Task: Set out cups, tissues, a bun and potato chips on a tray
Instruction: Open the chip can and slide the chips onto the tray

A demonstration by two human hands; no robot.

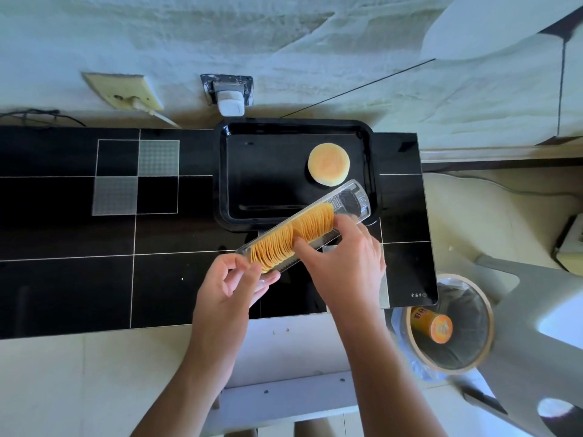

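Note:
A black tray (222,171) lies on the black table by the wall, with a round pale bun (328,164) in its right part. A long clear plastic chip holder (350,200) slants from lower left to the tray's front right corner. It holds a row of stacked potato chips (277,244). My left hand (230,288) grips the holder's lower left end. My right hand (344,263) pinches a section of the chips at the holder's middle, thumb on one side and fingers on the other. No cups or tissues are in view.
The black glass table (79,231) reaches left with white lines and grey squares. Wall sockets with a white plug (232,104) sit behind the tray. A bin (449,323) right of the table holds an orange chip can (433,323). A grey chair (533,310) is further right.

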